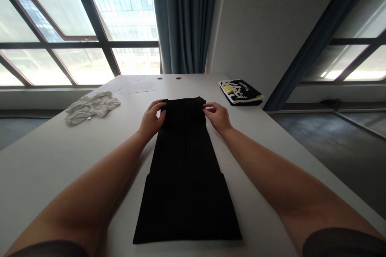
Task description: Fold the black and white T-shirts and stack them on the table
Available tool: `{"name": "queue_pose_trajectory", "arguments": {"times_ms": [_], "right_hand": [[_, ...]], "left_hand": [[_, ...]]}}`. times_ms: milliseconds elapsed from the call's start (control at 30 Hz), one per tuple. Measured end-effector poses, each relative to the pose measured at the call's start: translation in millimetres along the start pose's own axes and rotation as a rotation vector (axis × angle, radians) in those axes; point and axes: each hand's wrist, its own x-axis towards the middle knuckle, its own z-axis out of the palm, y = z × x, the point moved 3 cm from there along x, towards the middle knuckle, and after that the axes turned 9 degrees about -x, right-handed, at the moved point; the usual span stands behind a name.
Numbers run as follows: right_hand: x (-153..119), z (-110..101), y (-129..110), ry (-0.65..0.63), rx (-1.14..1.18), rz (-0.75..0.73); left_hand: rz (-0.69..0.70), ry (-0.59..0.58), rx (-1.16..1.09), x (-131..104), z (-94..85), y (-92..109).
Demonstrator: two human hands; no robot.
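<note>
A black folded garment (187,156) lies lengthwise in front of me, its near end wider than its far part. Its exact kind I cannot make out. At the far left corner my left hand (152,117) is closed, thumb and fingers pinching the cloth. My right hand (219,116) pinches the far right corner in the same way. Between the hands the far edge looks slightly raised and bunched.
The garment rests on a white table (75,180). A crumpled pale cloth (92,107) lies to the left, near sheets of paper (139,87). Folded black printed clothing (241,91) sits at the right. Behind the table hang blue curtains (185,20) beside windows.
</note>
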Motion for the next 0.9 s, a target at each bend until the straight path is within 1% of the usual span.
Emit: {"name": "queue_pose_trajectory", "arguments": {"times_ms": [67,133,167,233,300,333,367,433,500,533,600,667,733,800,900], "right_hand": [[-14,-9,-6,-0.018,0.039,-0.038],[-32,-22,-13,-0.081,0.050,-0.162],[-42,-28,-16,-0.147,0.024,-0.248],[-61,-39,-21,-0.340,-0.084,-0.433],[-76,-46,-23,-0.526,-0.201,-0.581],[-80,-48,-23,-0.567,-0.247,-0.620],[-81,-49,-23,-0.564,-0.284,-0.635],[-79,-47,-24,-0.487,-0.332,-0.610],[-75,-42,-24,-0.446,-0.361,-0.567],[-74,-38,-23,-0.468,-0.375,-0.546],[-75,-31,-18,-0.585,-0.416,-0.499],[-77,-29,-12,-0.716,-0.461,-0.451],[-78,-32,-6,-0.799,-0.491,-0.430],[-76,-36,-3,-0.822,-0.499,-0.435],[-72,-41,-2,-0.816,-0.488,-0.473]], "left_hand": [[0.025,0.007,0.010,-19,-14.7,15],[0.066,-0.028,-0.015,-40,-31.2,26],[0.081,-0.079,-0.048,-50,-38.5,30],[0.080,-0.221,-0.120,-66,-48.6,32],[0.054,-0.325,-0.131,-74,-51.8,29],[0.046,-0.351,-0.105,-75,-50.8,27],[0.047,-0.370,-0.068,-75,-48.0,25],[0.071,-0.425,-0.008,-72,-38.4,23],[0.100,-0.526,0.017,-72,-26.9,24],[0.110,-0.582,0.026,-73,-22.1,25],[0.108,-0.671,0.055,-77,-16.7,26],[0.071,-0.705,0.103,-80,-17.2,23],[0.030,-0.696,0.170,-80,-22.4,18],[0.037,-0.684,0.229,-78,-29.3,13],[0.157,-0.694,0.250,-74,-37.3,14]]}}
